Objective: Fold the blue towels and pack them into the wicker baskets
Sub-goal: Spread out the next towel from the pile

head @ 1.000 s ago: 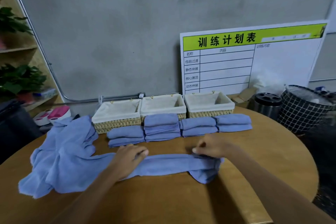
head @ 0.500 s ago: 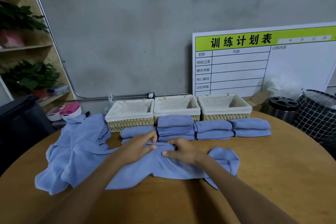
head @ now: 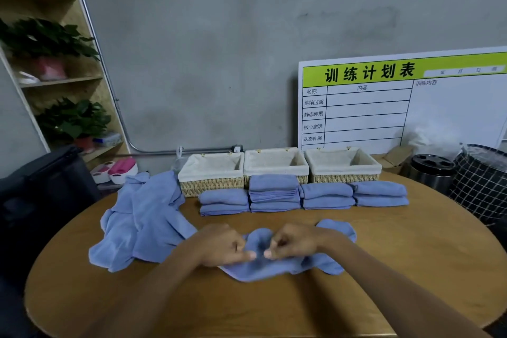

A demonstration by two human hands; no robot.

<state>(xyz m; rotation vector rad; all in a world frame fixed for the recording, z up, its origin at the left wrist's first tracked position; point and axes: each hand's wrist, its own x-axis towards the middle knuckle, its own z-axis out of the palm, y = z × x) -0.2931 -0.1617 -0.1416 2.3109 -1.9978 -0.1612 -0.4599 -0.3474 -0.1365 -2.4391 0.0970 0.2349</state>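
whiteboard (head: 411, 107) cut off at right edge, towel (head: 274, 266) partly hidden under hands

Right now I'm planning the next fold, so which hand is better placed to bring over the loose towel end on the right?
Right hand. The loose end lies on its side; the left hand would cross over.

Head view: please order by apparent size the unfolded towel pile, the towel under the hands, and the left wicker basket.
1. Unfolded towel pile, clearly largest.
2. Towel under the hands and left wicker basket look similar; the towel lies nearer the camera and is partly covered, so I leave them unranked.
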